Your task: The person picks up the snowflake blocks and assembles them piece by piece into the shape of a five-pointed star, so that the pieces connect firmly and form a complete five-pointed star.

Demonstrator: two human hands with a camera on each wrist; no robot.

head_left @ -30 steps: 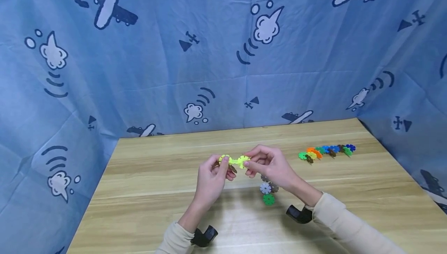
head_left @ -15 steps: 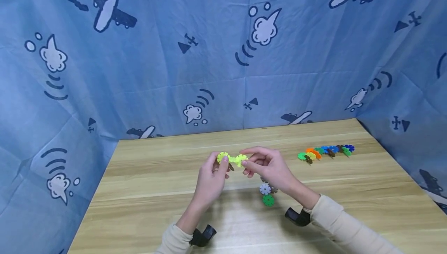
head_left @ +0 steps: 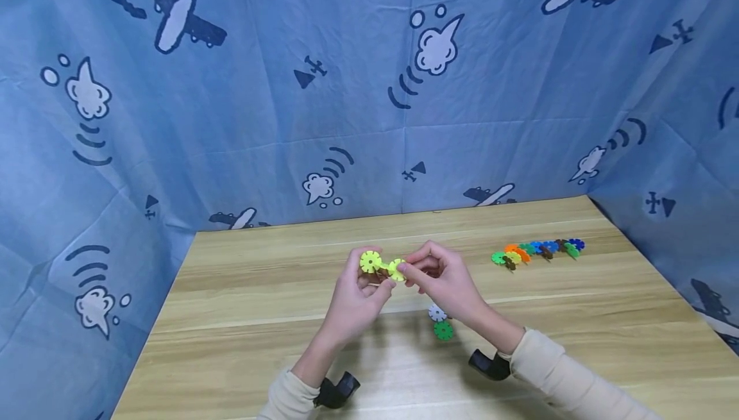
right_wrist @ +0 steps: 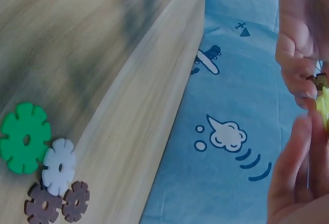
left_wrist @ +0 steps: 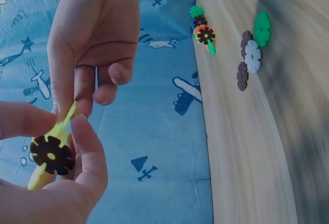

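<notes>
Several plastic snowflake discs are joined together in the air above the table. In the head view a yellow disc [head_left: 370, 262] faces the camera at the left end, and a second yellow disc [head_left: 395, 272] is at the right. A dark brown disc [left_wrist: 52, 154] slotted into the piece shows plainly in the left wrist view. My left hand [head_left: 356, 298] grips the joined discs, its thumb near the bottom of the right-hand yellow disc. With thumb and fingers, my right hand [head_left: 450, 282] pinches that same disc. Fingers hide part of the joints.
Loose on the table lie a green disc [head_left: 443, 330], a white disc [head_left: 437, 312] and brown discs [right_wrist: 43, 204], partly under my right hand in the head view. A row of joined coloured discs [head_left: 537, 250] lies at the back right. Blue patterned cloth [head_left: 369, 118] stands behind the table.
My left thumb has slid from the left yellow disc down and right towards the other one. The left disc now shows its full face. The right hand keeps its pinch.
</notes>
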